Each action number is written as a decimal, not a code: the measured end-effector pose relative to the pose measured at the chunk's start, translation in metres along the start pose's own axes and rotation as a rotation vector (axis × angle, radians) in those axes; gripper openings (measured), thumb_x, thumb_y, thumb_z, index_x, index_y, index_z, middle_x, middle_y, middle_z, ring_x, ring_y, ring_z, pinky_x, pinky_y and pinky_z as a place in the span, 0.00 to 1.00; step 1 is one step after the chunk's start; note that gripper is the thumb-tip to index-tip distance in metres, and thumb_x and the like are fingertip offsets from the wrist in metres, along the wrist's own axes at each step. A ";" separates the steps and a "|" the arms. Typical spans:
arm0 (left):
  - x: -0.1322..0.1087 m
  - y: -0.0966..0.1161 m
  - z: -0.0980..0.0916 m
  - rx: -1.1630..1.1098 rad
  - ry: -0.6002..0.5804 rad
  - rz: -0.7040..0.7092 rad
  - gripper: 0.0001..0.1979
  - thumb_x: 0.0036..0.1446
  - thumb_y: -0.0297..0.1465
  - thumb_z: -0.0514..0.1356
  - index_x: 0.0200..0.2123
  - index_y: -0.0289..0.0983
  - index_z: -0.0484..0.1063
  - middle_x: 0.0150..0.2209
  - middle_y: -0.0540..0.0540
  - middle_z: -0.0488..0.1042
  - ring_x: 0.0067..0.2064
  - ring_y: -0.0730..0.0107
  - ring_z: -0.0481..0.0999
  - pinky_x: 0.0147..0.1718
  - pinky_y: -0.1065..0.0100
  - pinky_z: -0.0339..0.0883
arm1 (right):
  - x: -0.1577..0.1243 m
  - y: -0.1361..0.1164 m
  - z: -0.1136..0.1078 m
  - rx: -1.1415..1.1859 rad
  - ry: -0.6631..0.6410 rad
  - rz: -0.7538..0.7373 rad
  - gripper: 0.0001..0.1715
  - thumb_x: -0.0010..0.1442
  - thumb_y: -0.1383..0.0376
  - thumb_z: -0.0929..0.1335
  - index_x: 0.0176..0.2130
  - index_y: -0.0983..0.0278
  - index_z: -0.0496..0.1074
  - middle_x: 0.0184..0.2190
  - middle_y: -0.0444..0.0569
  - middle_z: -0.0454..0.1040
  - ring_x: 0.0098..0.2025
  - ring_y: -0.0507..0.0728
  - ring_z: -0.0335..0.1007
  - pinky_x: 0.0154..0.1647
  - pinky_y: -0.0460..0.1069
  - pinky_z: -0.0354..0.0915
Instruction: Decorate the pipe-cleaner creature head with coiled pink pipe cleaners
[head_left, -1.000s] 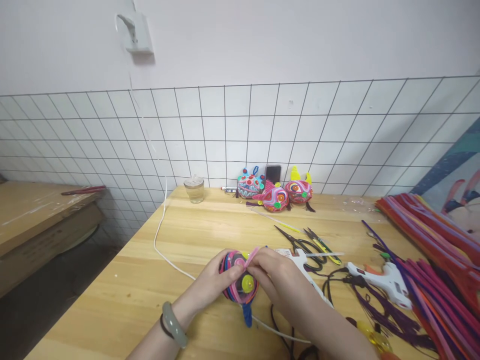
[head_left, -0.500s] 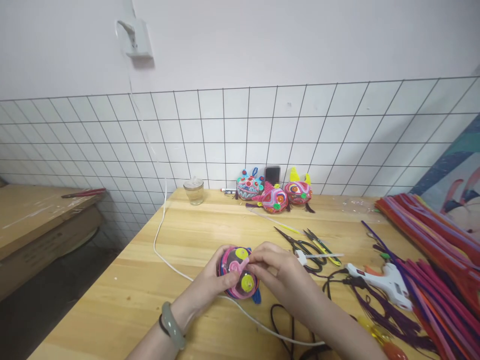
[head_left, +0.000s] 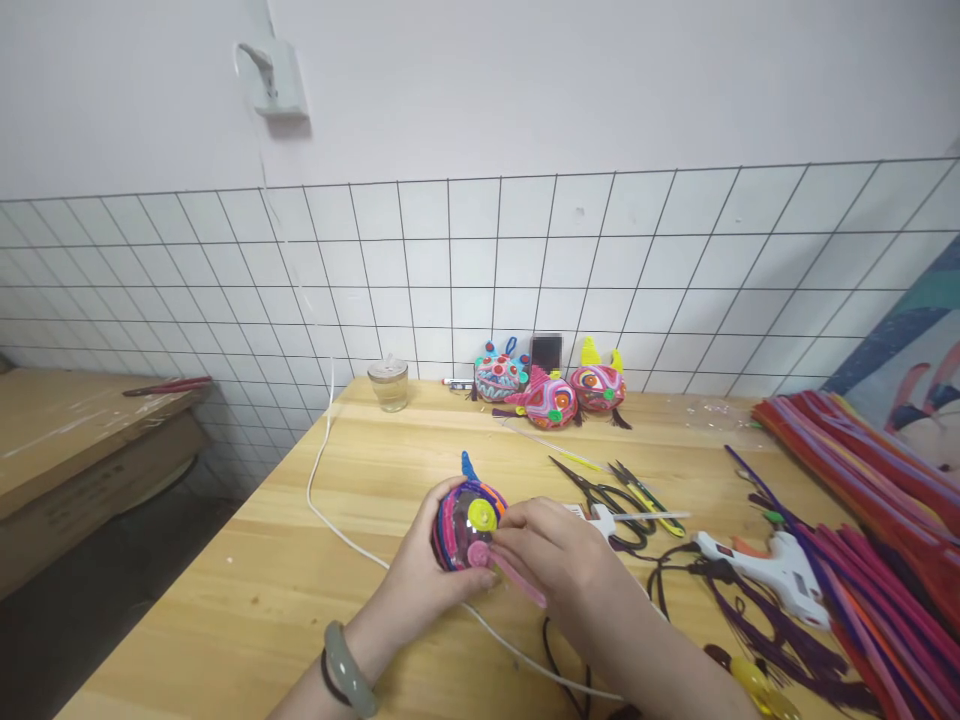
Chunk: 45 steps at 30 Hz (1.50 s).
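Observation:
My left hand (head_left: 420, 565) is wrapped round a ball ornament (head_left: 452, 527) banded with pink, blue, purple and orange fuzzy strips. A blue pointed fin (head_left: 468, 466) sticks up from its top. On the dark face sit a yellow coil (head_left: 481, 515) and a small pink coil (head_left: 478, 553). My right hand (head_left: 551, 550) has its fingers pinched together at the ball's right side, by the pink coil. From under these fingers a pink pipe cleaner (head_left: 521, 582) trails down to the right. The fingers hide the ball's right part.
Scissors (head_left: 626, 500) and a yellow cutter knife (head_left: 651, 498) lie right of my hands, then a white glue gun (head_left: 765, 570). Bundled pipe cleaners (head_left: 862, 590) fill the right edge. Finished fish ornaments (head_left: 551, 400) and a glass cup (head_left: 388, 386) stand by the wall. A white cable (head_left: 330, 515) crosses the table.
My left hand has turned the ball, so the blue fin now points up and one yellow coil is out of sight. The pink strip's loose end now trails down below my right fingers.

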<state>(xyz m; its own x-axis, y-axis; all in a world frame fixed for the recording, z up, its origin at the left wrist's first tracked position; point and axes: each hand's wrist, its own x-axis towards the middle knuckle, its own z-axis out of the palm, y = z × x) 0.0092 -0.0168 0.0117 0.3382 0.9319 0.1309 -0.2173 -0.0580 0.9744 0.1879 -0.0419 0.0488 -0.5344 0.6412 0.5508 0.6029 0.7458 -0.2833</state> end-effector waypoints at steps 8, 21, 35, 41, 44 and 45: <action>-0.002 -0.005 0.005 0.066 0.164 0.162 0.39 0.36 0.28 0.72 0.50 0.42 0.56 0.49 0.42 0.71 0.49 0.55 0.74 0.48 0.58 0.67 | 0.006 -0.005 -0.003 0.051 0.150 0.119 0.11 0.64 0.62 0.63 0.33 0.62 0.72 0.33 0.51 0.75 0.35 0.56 0.71 0.36 0.50 0.67; 0.000 -0.017 -0.001 0.623 0.392 0.606 0.35 0.42 0.30 0.69 0.52 0.46 0.56 0.55 0.40 0.58 0.57 0.53 0.63 0.52 0.51 0.62 | 0.004 -0.007 0.004 0.080 0.037 0.250 0.11 0.63 0.67 0.61 0.35 0.64 0.73 0.31 0.52 0.78 0.33 0.57 0.73 0.36 0.49 0.68; 0.002 -0.021 0.001 0.419 0.369 0.449 0.36 0.40 0.30 0.70 0.51 0.45 0.57 0.55 0.40 0.61 0.56 0.52 0.67 0.52 0.51 0.62 | 0.007 -0.003 0.001 0.157 0.018 0.186 0.15 0.63 0.67 0.61 0.37 0.65 0.76 0.34 0.53 0.79 0.35 0.57 0.75 0.37 0.48 0.69; 0.007 -0.010 -0.006 0.015 0.309 0.246 0.36 0.37 0.28 0.71 0.49 0.42 0.59 0.48 0.42 0.72 0.47 0.56 0.76 0.45 0.60 0.70 | 0.013 0.016 -0.044 0.241 0.116 0.562 0.16 0.59 0.58 0.64 0.35 0.63 0.78 0.34 0.50 0.80 0.38 0.59 0.76 0.38 0.49 0.69; 0.012 -0.004 -0.015 -0.037 0.384 0.219 0.36 0.35 0.30 0.72 0.49 0.42 0.61 0.46 0.45 0.74 0.45 0.58 0.77 0.44 0.62 0.70 | 0.006 0.037 -0.073 0.248 0.193 0.758 0.21 0.56 0.52 0.65 0.37 0.64 0.77 0.32 0.51 0.81 0.35 0.61 0.76 0.34 0.50 0.69; 0.013 -0.003 -0.017 -0.054 0.410 0.211 0.36 0.35 0.30 0.72 0.49 0.41 0.61 0.45 0.45 0.74 0.45 0.59 0.76 0.45 0.63 0.69 | 0.001 0.045 -0.080 0.231 0.185 0.770 0.21 0.56 0.51 0.64 0.38 0.64 0.76 0.32 0.51 0.80 0.35 0.61 0.75 0.34 0.50 0.68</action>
<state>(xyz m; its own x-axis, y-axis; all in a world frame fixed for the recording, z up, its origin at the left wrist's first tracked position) -0.0013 0.0020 0.0077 -0.1063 0.9669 0.2319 -0.2933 -0.2534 0.9218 0.2622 -0.0220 0.0988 0.0970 0.9630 0.2513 0.6129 0.1411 -0.7775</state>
